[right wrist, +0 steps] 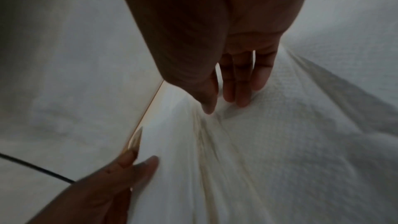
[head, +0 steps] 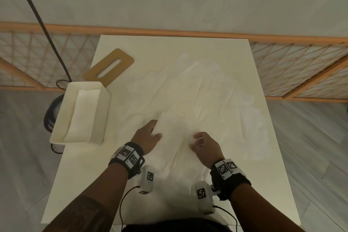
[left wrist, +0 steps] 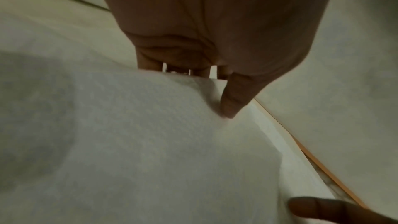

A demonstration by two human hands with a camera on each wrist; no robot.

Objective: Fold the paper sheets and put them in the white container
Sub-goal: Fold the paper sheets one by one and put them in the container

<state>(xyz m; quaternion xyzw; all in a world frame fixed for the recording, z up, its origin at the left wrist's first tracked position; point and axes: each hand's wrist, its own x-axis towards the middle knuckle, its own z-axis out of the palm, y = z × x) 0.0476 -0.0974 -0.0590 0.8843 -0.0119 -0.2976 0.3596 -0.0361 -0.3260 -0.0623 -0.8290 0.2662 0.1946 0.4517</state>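
A white paper sheet (head: pixel 175 137) lies partly folded near the front middle of the white table (head: pixel 79 184). My left hand (head: pixel 150 132) pinches its left edge, fingers slipped under and thumb on top, as the left wrist view shows (left wrist: pixel 215 89). My right hand (head: pixel 197 140) sits on the sheet's right part, and its curled thumb and fingertips (right wrist: pixel 241 101) gather a small ridge of paper (right wrist: pixel 280 142). The white container (head: pixel 102 115) stands at the table's left edge with folded paper (head: pixel 81 115) inside.
A wooden lid with a slot (head: pixel 109 66) lies behind the container. Several loose, rumpled sheets (head: pixel 188 84) cover the table's middle and right. A black cable (head: pixel 47 34) hangs at the left. A wooden lattice rail (head: pixel 301 62) runs behind the table.
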